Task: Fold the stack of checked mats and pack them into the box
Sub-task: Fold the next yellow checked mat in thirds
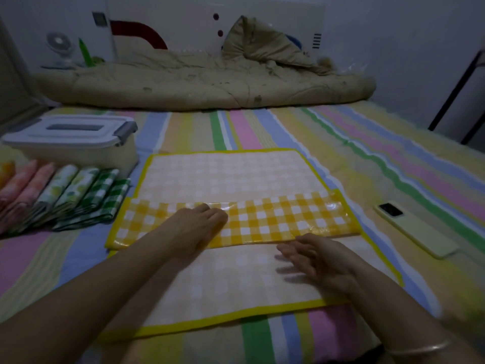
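On the striped bed (393, 158), we see the yellow checked mat (275, 219) partly folded, just right of the folded mats (65, 195) and the lidded box (78, 151). The left hand (194, 227) presses its folded band, grip spread flat; the right hand (320, 258) rests on its pale side, grip loosely spread.

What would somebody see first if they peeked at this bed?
The big yellow checked mat in the middle of the striped bed, with the left hand pressing its folded band and the right hand just nearer. To the left lies a colourful row of folded mats, in front of a lidded box.
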### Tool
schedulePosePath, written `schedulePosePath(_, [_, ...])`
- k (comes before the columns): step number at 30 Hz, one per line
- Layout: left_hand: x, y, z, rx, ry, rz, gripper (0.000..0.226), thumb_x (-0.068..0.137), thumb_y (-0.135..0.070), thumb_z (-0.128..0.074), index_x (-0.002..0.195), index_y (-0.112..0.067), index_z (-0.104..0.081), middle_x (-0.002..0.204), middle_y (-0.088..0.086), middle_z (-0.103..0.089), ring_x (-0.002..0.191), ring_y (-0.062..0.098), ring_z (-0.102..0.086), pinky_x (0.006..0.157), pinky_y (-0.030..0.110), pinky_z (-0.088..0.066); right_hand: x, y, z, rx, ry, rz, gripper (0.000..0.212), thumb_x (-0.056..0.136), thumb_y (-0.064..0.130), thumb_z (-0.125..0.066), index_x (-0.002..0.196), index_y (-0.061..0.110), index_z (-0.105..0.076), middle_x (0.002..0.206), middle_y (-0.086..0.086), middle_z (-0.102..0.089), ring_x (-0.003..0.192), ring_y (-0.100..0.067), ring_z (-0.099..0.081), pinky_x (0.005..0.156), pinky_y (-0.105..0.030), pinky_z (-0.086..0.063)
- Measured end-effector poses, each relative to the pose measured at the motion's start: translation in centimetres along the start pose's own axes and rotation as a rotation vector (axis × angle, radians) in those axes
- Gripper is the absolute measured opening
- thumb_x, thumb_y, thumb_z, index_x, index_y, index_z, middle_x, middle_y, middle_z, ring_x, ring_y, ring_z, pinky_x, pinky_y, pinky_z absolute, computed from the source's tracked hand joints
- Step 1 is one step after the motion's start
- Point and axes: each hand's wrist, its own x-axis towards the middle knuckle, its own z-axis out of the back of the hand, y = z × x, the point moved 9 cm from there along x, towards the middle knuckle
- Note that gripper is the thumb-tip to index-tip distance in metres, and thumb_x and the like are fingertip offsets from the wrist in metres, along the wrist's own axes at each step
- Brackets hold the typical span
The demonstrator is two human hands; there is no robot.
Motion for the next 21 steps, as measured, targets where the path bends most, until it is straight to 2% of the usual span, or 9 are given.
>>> schedulePosePath(2, [0.4, 0.6, -0.1, -0.124, 0.01, 0.135, 0.042, 0.1, -0.036, -0.032, 0.141, -0.029, -0.035, 0.141, -0.007, -0.048, 0.121, 0.022, -0.048, 0.084, 0.039, -0.05, 0.1, -0.2, -0.2, 0.093, -0.014, -0.003, 0.027, 0.099, 0.013, -0.048, 0.095, -0.01, -0.061, 0.091, -0.022, -0.071, 0.093, -0.036, -0.068, 0.072, -0.047, -0.059])
schedulePosePath(6, [1.8, 0.3, -1.1, -0.218, 0.109, 0.248, 0.057, 0.09, -0.055, -0.021, 0.131, -0.026, -0.047, 0.132, 0.0, -0.053, 0.114, 0.029, -0.05, 0.092, 0.043, -0.046, 1.4, 1.4, 0.7, 0.165, -0.154, 0.129, 0.018, 0.1, 0.012, -0.048, 0.091, -0.002, -0.055, 0.095, -0.019, -0.064, 0.088, -0.03, -0.064, 0.07, -0.05, -0.059])
schedulePosePath(10, [2.4, -0.4, -0.7, -0.21, 0.22, 0.33, 0.049, 0.095, -0.054, -0.04, 0.136, -0.027, -0.045, 0.136, 0.004, -0.043, 0.121, 0.032, -0.041, 0.097, 0.044, -0.043, 2.7, 2.7, 1.8, 0.336, -0.207, 0.144, 0.015, 0.101, 0.01, -0.043, 0.114, 0.007, -0.051, 0.112, -0.013, -0.061, 0.11, -0.029, -0.058, 0.096, -0.048, -0.047])
schedulePosePath(13, [2.4, -1.4, 0.0, -0.21, 0.186, 0.389, 0.054, 0.093, -0.057, -0.04, 0.137, -0.026, -0.043, 0.138, 0.004, -0.04, 0.124, 0.03, -0.037, 0.093, 0.044, -0.043, 2.9, 3.8, 2.2, 0.321, -0.236, 0.205, 0.018, 0.101, 0.004, -0.036, 0.11, 0.009, -0.05, 0.096, -0.01, -0.065, 0.09, -0.022, -0.063, 0.101, -0.048, -0.044])
schedulePosePath(15, [2.7, -2.3, -0.1, -0.207, 0.143, 0.427, 0.054, 0.091, -0.058, -0.039, 0.134, -0.025, -0.043, 0.135, 0.005, -0.04, 0.122, 0.03, -0.036, 0.089, 0.045, -0.043, 2.6, 4.9, 2.8, 0.236, -0.291, 0.28, 0.019, 0.099, 0.002, -0.037, 0.095, 0.01, -0.054, 0.072, -0.007, -0.064, 0.066, -0.016, -0.063, 0.093, -0.045, -0.049])
schedulePosePath(16, [3.0, -3.0, -0.2, -0.206, 0.124, 0.437, 0.054, 0.09, -0.06, -0.038, 0.132, -0.025, -0.043, 0.133, 0.005, -0.04, 0.122, 0.03, -0.036, 0.088, 0.046, -0.044, 2.2, 5.6, 3.5, 0.161, -0.342, 0.333, 0.02, 0.096, 0.002, -0.039, 0.089, 0.012, -0.055, 0.07, -0.007, -0.062, 0.064, -0.017, -0.062, 0.087, -0.046, -0.051])
schedulePosePath(18, [3.6, -4.4, 0.1, -0.191, 0.074, 0.446, 0.056, 0.088, -0.064, -0.038, 0.128, -0.025, -0.044, 0.13, 0.004, -0.041, 0.121, 0.03, -0.037, 0.087, 0.046, -0.044, 1.3, 8.0, 5.2, -0.103, -0.505, 0.519, 0.016, 0.088, 0.008, -0.044, 0.085, 0.011, -0.059, 0.079, -0.013, -0.063, 0.073, -0.027, -0.062, 0.08, -0.049, -0.053])
schedulePosePath(20, [4.4, -5.7, 0.6, -0.166, 0.008, 0.46, 0.058, 0.086, -0.067, -0.036, 0.126, -0.026, -0.046, 0.127, 0.003, -0.042, 0.12, 0.029, -0.038, 0.087, 0.047, -0.044, 0.0, 10.3, 5.7, -0.344, -0.649, 0.683, 0.026, 0.081, 0.022, -0.046, 0.095, 0.011, -0.064, 0.094, -0.013, -0.068, 0.09, -0.033, -0.063, 0.085, -0.051, -0.052])
schedulePosePath(21, [4.8, -6.4, 0.8, -0.157, -0.012, 0.463, 0.059, 0.086, -0.068, -0.035, 0.125, -0.026, -0.047, 0.126, 0.003, -0.043, 0.12, 0.029, -0.038, 0.088, 0.047, -0.042, -1.2, 11.1, 5.2, -0.385, -0.679, 0.743, 0.025, 0.082, 0.023, -0.046, 0.095, 0.01, -0.063, 0.093, -0.012, -0.067, 0.09, -0.032, -0.062, 0.082, -0.048, -0.051])
